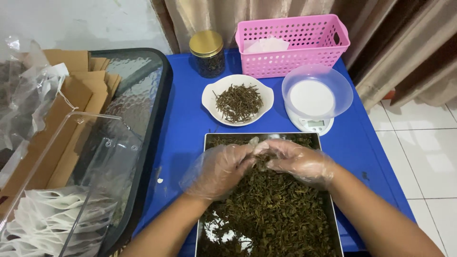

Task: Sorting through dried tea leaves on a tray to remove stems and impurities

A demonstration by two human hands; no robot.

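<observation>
Dried tea leaves (271, 209) heaped in a metal tray (207, 143) on a blue table (185, 123), gloved left hand (220, 169) and right hand (297, 162) meeting above, fingertips pinching a clump together, white bowl (209, 95) of stems, kitchen scale (314, 124), pink basket (295, 45) beyond.

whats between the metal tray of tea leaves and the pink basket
In the head view, a white bowl of dried stems and a small kitchen scale sit there on the blue table.
</observation>
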